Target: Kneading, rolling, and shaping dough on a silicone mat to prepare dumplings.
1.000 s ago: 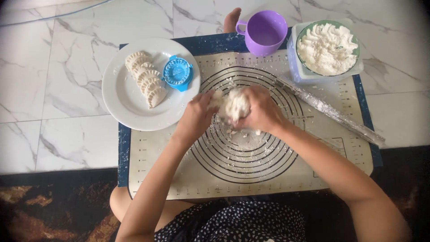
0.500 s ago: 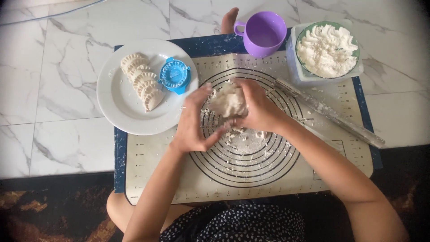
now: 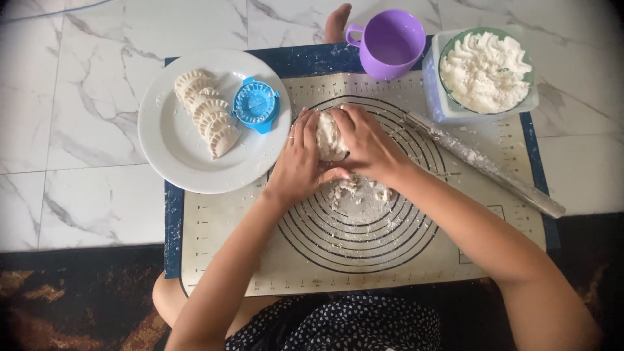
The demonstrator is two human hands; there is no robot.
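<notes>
Dough (image 3: 328, 136) between hands; bowl (image 3: 530, 88) holds flour (image 3: 484, 71).

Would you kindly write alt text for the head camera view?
Both hands, left hand and right hand, clasp a lump of dough over a floured pastry mat. Beside it sit a white plate of dumplings, a purple mug and a rolling pin.

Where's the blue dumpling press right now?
The blue dumpling press sits on the white plate's right side, beside the folded dumplings, just left of the left hand.
</notes>
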